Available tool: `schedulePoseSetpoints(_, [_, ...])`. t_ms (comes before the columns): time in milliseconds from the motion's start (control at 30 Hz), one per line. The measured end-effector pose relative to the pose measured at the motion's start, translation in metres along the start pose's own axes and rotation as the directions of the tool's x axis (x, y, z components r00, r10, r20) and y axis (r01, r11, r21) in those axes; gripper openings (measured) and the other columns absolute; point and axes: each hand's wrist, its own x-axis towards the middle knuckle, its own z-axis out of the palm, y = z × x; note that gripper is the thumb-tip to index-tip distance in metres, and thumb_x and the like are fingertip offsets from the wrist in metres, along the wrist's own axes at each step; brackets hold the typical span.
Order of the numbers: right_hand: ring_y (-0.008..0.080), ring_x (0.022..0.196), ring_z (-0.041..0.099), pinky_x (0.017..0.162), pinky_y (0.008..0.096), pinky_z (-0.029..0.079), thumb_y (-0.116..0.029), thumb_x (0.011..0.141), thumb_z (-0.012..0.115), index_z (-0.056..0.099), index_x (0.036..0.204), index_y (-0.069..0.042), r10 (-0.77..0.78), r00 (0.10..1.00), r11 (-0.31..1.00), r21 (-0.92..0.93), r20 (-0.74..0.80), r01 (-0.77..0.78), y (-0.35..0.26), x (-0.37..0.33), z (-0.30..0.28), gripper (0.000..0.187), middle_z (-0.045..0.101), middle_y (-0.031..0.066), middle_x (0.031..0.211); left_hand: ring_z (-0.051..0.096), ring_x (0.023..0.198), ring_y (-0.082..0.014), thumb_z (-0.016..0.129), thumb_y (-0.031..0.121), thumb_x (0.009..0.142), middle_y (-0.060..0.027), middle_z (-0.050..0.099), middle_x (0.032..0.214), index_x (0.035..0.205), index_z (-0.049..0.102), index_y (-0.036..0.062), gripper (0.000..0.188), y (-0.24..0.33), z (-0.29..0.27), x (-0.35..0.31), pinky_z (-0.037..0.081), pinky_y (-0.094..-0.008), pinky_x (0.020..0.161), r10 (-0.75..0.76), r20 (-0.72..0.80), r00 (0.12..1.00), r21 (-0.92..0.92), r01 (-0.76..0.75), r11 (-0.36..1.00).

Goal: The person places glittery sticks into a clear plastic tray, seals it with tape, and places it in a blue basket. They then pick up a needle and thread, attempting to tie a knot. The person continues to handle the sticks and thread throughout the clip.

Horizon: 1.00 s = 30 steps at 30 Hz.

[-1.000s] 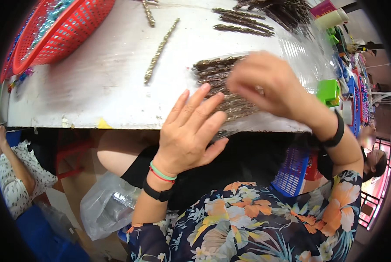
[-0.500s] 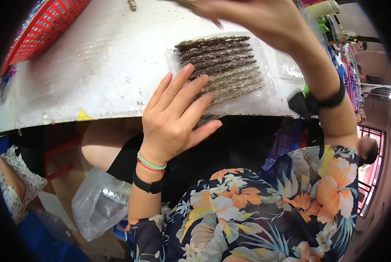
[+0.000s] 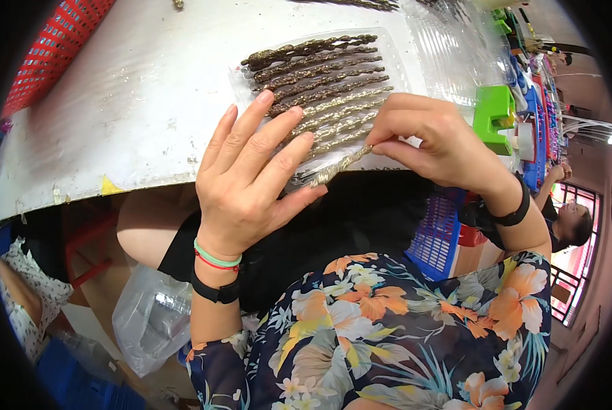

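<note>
In front of me a clear plastic tray (image 3: 396,60) lies at the table's near edge. Across it run glittery twisted strands in rows: dark brown ones (image 3: 313,46) on the far side, pale gold ones (image 3: 350,108) on the near side. My left hand (image 3: 241,179) is spread open, its fingertips over the strands' left ends. Between thumb and forefinger, my right hand (image 3: 434,140) pinches the right end of another gold twisted strand (image 3: 339,168). That strand slants along the tray's near side, its left end close to my left thumb.
At the far left stands a red perforated basket (image 3: 54,48). Clear plastic packaging (image 3: 449,44) and a green plastic holder (image 3: 492,121) are on the right. Below table level are a blue basket (image 3: 437,236) and a plastic bag (image 3: 145,314). Another person (image 3: 571,222) is at far right.
My right hand has come back from the far side of the table to the tray's near right corner with a gold strand. My left hand still lies over the strands' left ends.
</note>
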Motion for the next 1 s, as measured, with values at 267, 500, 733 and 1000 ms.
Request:
schedulePoseSetpoints(267, [0.0323,0.080,0.063,0.068,0.0393,0.051,-0.006,0.081,0.068,0.067,0.086,-0.003,-0.021,0.995,0.990,-0.139,0.102,0.035,-0.003,0.010,0.002,0.006,0.063,0.0121,0.085,0.057,0.124,-0.0369,0.077,0.046,0.077,-0.0096,0.068,0.119,0.103,0.053,0.0115,0.049,-0.005,0.008,-0.005,0.037,-0.0520,0.108,0.055,-0.081,0.995,-0.050,-0.059,0.997])
schedulePoseSetpoints(500, [0.0358,0.075,0.064,0.068,0.0423,0.051,-0.014,0.083,0.066,0.067,0.082,-0.002,-0.146,0.987,0.972,-0.178,0.066,0.155,-0.010,0.090,-0.021,0.012,0.064,0.0147,0.079,0.057,0.124,-0.0334,0.071,0.047,0.083,-0.0079,0.067,0.120,0.109,0.061,0.0121,0.044,-0.004,0.004,-0.007,0.040,-0.0506,0.106,0.041,-0.050,0.998,-0.034,-0.043,0.999])
schedulePoseSetpoints(733, [0.0251,0.093,0.063,0.073,0.0357,0.054,-0.004,0.087,0.054,0.056,0.128,-0.018,-0.518,0.855,0.541,-0.765,0.026,0.350,0.037,0.252,0.000,0.043,0.055,0.0074,0.101,0.058,0.123,-0.0315,0.072,0.046,0.082,-0.0072,0.068,0.117,0.109,0.064,0.0108,0.045,0.001,0.002,-0.002,0.040,-0.0489,0.106,0.024,-0.051,0.998,-0.030,-0.026,0.999])
schedulePoseSetpoints(1000, [0.0224,0.071,0.066,0.062,0.0342,0.052,-0.016,0.092,0.060,0.062,0.099,-0.007,-0.857,0.486,0.449,-0.712,-0.172,0.540,-0.011,0.223,-0.020,0.012,0.065,0.0037,0.083,0.059,0.122,-0.0330,0.076,0.044,0.078,-0.0079,0.069,0.116,0.108,0.065,0.0083,0.048,0.001,0.004,0.000,0.039,-0.0493,0.107,0.018,-0.062,0.998,-0.031,-0.020,0.999])
